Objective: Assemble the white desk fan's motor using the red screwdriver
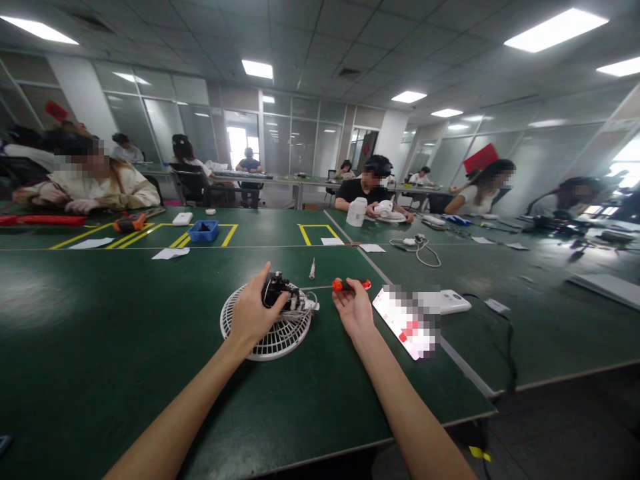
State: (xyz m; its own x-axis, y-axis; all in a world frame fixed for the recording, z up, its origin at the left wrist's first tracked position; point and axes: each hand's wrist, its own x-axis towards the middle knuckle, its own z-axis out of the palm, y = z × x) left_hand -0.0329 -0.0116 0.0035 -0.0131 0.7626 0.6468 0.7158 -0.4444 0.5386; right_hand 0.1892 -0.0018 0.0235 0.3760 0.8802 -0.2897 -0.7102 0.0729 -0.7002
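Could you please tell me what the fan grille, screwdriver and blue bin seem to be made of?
Fan grille: probably white plastic, satin-looking, given its even colour and slim ribs.
Screwdriver: its orange-red and black colouring suggests a plastic or rubber handle; the thin greyish shaft looks metallic.
Blue bin: apparently plastic, from its uniform colour. Last two finishes unclear.
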